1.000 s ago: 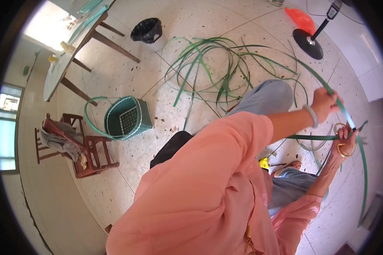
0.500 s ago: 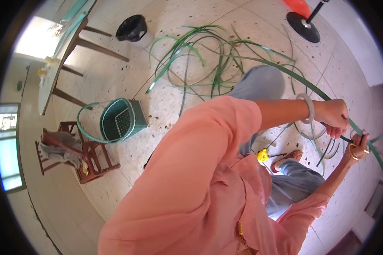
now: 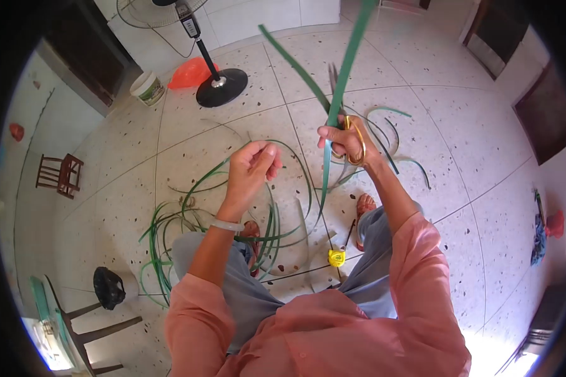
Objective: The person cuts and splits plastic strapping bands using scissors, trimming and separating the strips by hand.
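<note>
So the yellow tape measure (image 3: 336, 257) is sitting on the floor between the person's feet, and I'll go by that. Above and beyond it, the right hand (image 3: 346, 139) is closed around some gold-handled scissors (image 3: 356, 147), pinching a broad green strip (image 3: 348, 69) too. Another green length (image 3: 295, 66) angles off from the same spot. Can't tell if the blades are biting into either. The left hand (image 3: 253, 168) is up on the left side of the tape, fingers curled in against the thumb; no clue from here whether anything's pinched in there.

Footing's kinda messy: loose green coils (image 3: 160, 235) sprawl left of the tape, looping around the left foot (image 3: 251, 242), and more loose strips (image 3: 390, 141) lie beyond it to the right. Way past the tape on the far left there's a fan base (image 3: 222, 88) with a red-orange bag (image 3: 192, 73) right behind it, plus a white bucket (image 3: 148, 89). Well left of the tape are a black-lined bin (image 3: 109, 288), table legs (image 3: 113, 330) and, farther off, a small wooden chair (image 3: 60, 176).
</note>
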A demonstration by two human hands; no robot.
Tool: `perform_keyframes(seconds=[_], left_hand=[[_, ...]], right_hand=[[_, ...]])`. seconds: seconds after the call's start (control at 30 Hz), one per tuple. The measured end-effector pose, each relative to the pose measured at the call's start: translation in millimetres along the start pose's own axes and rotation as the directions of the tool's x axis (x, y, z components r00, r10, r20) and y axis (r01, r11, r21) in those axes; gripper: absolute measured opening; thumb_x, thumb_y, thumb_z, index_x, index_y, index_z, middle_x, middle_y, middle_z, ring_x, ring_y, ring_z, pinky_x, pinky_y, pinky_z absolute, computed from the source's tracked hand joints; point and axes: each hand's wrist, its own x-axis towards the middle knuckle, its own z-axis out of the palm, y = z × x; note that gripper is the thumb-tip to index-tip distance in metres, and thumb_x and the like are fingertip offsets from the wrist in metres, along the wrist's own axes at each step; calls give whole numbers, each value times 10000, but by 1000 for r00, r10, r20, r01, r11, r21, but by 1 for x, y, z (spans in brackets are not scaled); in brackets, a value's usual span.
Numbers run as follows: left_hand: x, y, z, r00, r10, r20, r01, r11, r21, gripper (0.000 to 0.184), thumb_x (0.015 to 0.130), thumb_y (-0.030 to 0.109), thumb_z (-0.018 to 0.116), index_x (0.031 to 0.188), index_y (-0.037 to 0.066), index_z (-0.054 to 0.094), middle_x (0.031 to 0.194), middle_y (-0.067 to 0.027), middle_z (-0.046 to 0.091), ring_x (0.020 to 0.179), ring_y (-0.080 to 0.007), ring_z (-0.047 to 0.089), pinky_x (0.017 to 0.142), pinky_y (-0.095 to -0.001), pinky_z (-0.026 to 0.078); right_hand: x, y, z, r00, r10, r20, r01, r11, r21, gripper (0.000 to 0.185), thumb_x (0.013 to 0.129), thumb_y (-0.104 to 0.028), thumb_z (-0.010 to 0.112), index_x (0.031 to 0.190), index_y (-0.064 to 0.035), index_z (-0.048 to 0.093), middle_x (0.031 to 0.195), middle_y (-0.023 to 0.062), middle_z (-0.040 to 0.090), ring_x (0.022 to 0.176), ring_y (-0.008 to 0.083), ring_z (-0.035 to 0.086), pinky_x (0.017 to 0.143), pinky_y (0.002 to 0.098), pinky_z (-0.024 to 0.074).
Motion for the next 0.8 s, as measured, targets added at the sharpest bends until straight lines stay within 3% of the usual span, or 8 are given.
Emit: perform_keyframes(seconds=[0.13, 0.23, 0.3, 0.43, 0.53, 0.6, 0.73, 0.8], left_hand=[[14, -8, 15, 969, 183, -162, -179, 983, 42, 257, 937, 186, 530, 1065, -33, 568, 826, -55, 589, 711, -89, 540, 627, -207, 437], [24, -15, 7, 782, 386, -490, -304, 922, 241, 272, 947, 212, 512, 1074, -25, 557, 855, -56, 596, 744, -97, 535, 661, -223, 439], [23, -13, -8, 928, 142, -345, -178, 981, -76, 281, 954, 238, 496, 1051, -17, 565, 856, -55, 600, 770, -108, 541, 693, -238, 442], [28, -23, -35, 956, 164, -242, -161, 986, 33, 271, 966, 234, 460, 993, -13, 567, 829, -66, 596, 775, -134, 552, 715, -294, 462], [32, -25, -46, 961, 126, -244, -157, 981, -110, 257, 973, 207, 434, 969, -18, 559, 810, -69, 575, 746, -149, 541, 696, -316, 465], [32, -24, -50, 981, 94, -169, -162, 879, -449, 247, 976, 187, 420, 968, -23, 549, 792, -67, 545, 718, -157, 523, 672, -317, 459], [39, -30, -67, 949, 120, -292, -199, 945, -259, 276, 975, 237, 441, 973, -18, 546, 713, -4, 425, 614, -96, 405, 558, -258, 366], [37, -31, -70, 953, 54, -298, -141, 949, -280, 281, 973, 249, 448, 977, -14, 550, 699, 7, 401, 601, -89, 386, 544, -246, 344]], right_hand=[[-16, 26, 51, 945, 258, 199, -245, 965, -90, 169, 799, -145, 694, 765, -16, 591, 647, 80, 645, 435, 52, 433, 378, 205, 300], [-28, 54, 78, 915, 276, 294, -259, 961, -96, 157, 790, -135, 688, 766, -6, 601, 633, 78, 643, 434, 55, 443, 381, 213, 304], [-36, 51, 90, 867, 420, 269, -373, 904, -209, 153, 778, -130, 684, 748, -1, 609, 623, 75, 643, 432, 58, 449, 379, 222, 304], [-41, 63, 98, 840, 475, 264, -410, 873, -264, 185, 769, -163, 682, 685, -25, 592, 577, 58, 620, 393, 63, 415, 351, 232, 283], [-39, 83, 97, 847, 475, 240, -400, 865, -303, 225, 790, -211, 675, 698, -10, 634, 555, 37, 591, 395, 59, 400, 358, 237, 268], [-40, 87, 96, 852, 469, 233, -399, 870, -291, 298, 792, -289, 683, 710, -7, 635, 528, 22, 546, 396, 56, 385, 365, 232, 262], [-35, 86, 91, 929, 355, 104, -339, 930, -143, 540, 808, -525, 625, 696, 3, 637, 473, -25, 411, 401, 49, 357, 376, 219, 236], [-31, 79, 88, 945, 319, 73, -303, 936, -178, 596, 829, -580, 558, 731, 4, 623, 512, 8, 495, 407, 42, 356, 378, 213, 256]])
